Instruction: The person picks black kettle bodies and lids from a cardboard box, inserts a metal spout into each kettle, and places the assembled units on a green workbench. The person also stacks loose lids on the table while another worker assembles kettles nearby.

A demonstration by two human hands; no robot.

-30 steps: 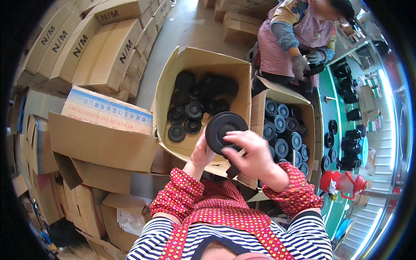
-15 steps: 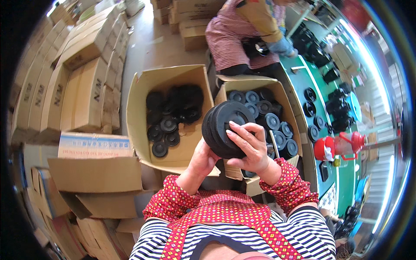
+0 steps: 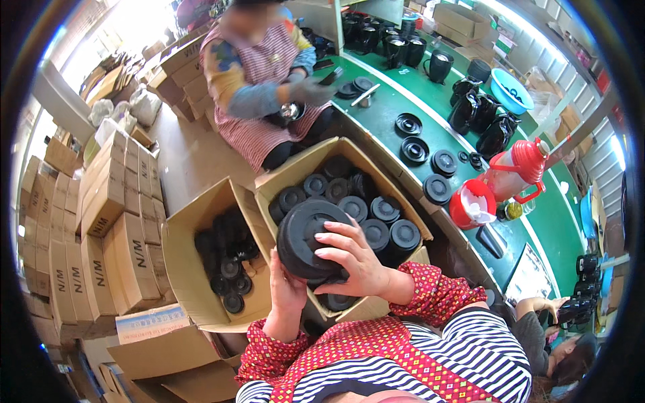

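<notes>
Both of my hands hold a stack of round black lids over the near side of an open carton. My left hand closes on the stack's lower left side, while the fingers of my right hand lie across its top and right side. Beneath and beyond it, the right carton contains more round black lids, several of them stacked. Beside that, the left carton has smaller dark round pieces in it.
A green workbench on the right bears black lids, dark pitchers, a blue basin and a red thermos. A co-worker sits beyond the cartons; another person is at lower right. Closed cartons are piled left.
My view has swung to the right, so the cartons appear farther left and more of the workbench and the co-worker shows. The lid stack is still in both hands, turned slightly.
</notes>
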